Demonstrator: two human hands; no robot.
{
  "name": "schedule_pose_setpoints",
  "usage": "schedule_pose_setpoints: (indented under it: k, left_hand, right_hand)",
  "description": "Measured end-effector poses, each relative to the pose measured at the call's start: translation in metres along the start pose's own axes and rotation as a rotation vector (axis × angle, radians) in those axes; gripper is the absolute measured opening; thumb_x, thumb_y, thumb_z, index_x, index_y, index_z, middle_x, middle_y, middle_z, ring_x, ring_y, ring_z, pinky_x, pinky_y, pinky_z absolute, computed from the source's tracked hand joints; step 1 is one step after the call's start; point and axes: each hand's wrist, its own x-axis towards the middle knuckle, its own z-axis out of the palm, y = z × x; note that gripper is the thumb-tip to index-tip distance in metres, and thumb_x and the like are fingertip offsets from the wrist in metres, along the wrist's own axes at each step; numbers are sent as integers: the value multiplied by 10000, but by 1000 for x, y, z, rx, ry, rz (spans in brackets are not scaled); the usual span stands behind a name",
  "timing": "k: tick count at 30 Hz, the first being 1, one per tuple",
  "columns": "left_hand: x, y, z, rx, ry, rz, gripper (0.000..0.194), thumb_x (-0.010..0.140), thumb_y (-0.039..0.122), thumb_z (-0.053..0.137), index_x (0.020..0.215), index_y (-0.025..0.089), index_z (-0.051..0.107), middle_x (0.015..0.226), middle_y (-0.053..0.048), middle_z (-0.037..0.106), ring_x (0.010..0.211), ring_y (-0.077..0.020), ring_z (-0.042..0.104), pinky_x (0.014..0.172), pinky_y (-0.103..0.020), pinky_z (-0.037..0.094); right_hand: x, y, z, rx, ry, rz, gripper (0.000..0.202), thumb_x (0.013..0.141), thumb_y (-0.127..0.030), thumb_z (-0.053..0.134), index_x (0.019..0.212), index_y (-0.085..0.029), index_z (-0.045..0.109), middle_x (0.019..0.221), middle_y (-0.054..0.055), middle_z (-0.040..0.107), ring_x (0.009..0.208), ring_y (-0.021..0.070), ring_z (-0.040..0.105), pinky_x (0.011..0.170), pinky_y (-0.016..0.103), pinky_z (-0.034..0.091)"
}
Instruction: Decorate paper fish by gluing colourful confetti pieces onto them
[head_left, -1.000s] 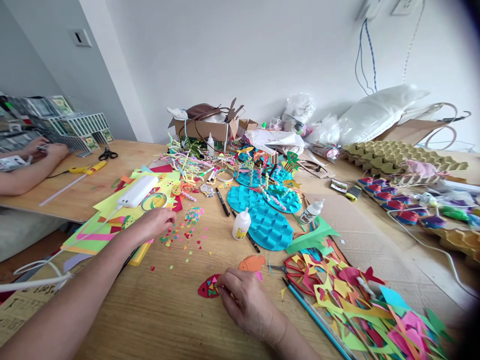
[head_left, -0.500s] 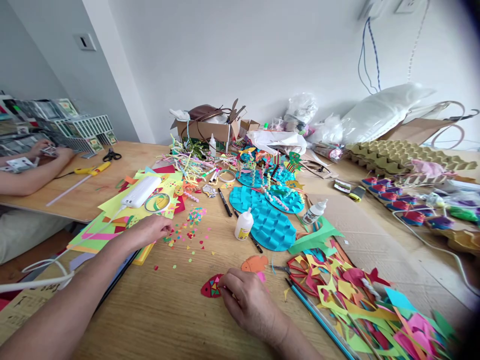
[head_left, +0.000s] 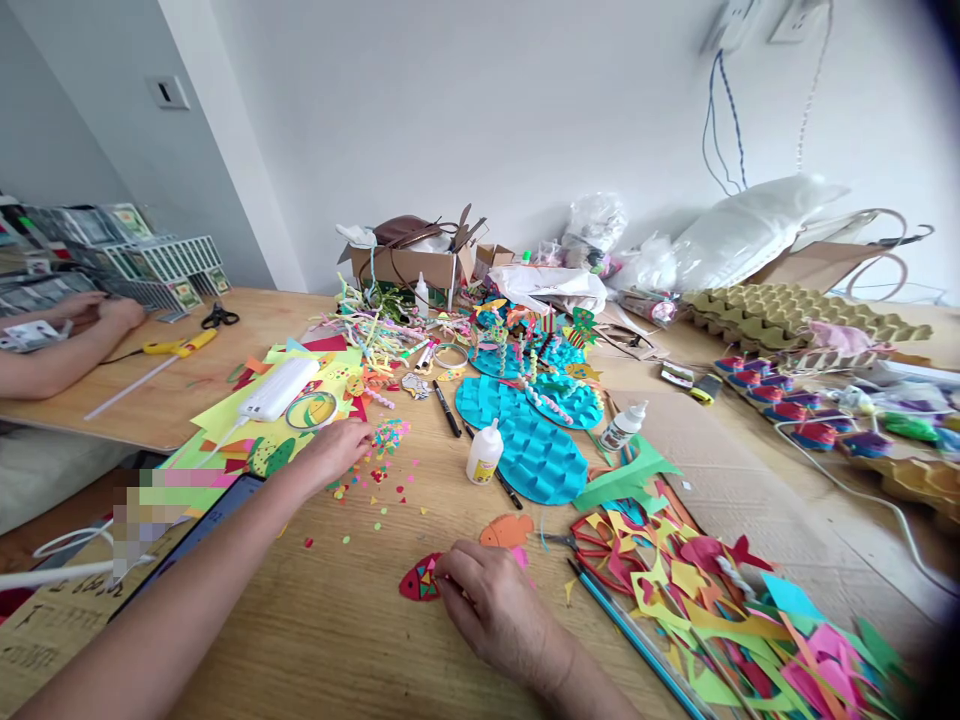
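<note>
At the left edge of the confetti pile (head_left: 391, 434), my left hand (head_left: 339, 452) reaches down with its fingers drawn together; what is between the fingertips, if anything, is too small to make out. My right hand (head_left: 499, 615) is closed over the tail end of a red paper fish (head_left: 417, 580) flat on the table. Small coloured triangles decorate the fish's body, and the hand hides its tail. Just beyond the right hand lies an orange paper fish (head_left: 504, 531), partly over a pink piece. A white glue bottle (head_left: 485, 453) stands upright farther back.
Blue egg-tray ovals (head_left: 544, 460) lie behind the glue bottle. Red-handled scissors (head_left: 600, 550) and coloured paper scraps (head_left: 739, 620) cover the right. A white power bank (head_left: 277, 390) rests on paper sheets at left. Another person's hands (head_left: 112, 312) work at the far left.
My left hand has moved right and slightly away from me, to the confetti pile. My right hand stays at the red fish. The view has shifted slightly.
</note>
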Motion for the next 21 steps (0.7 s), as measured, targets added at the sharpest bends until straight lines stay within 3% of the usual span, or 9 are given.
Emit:
schedule_pose_setpoints:
  k: [9,21]
  left_hand:
    - [23,2,12,48,-2,8,123,721,121,484,748,175,591,799,-51,612,787,-193,565,669,-252,386]
    - [17,10,12,39,10,-10,144,789,141,432,836,162,566,885,-74,598,881,-200,545,783,-296,385]
  right_hand:
    - [0,2,-1,10,12,6,124,819,-129,387,803,-190,494,733,10,555,627,108,490,543,200,317]
    - [1,2,-2,9,-6,22,131,834,-143,387,826,-188,511,759,18,574,657,116,518,559,201,336]
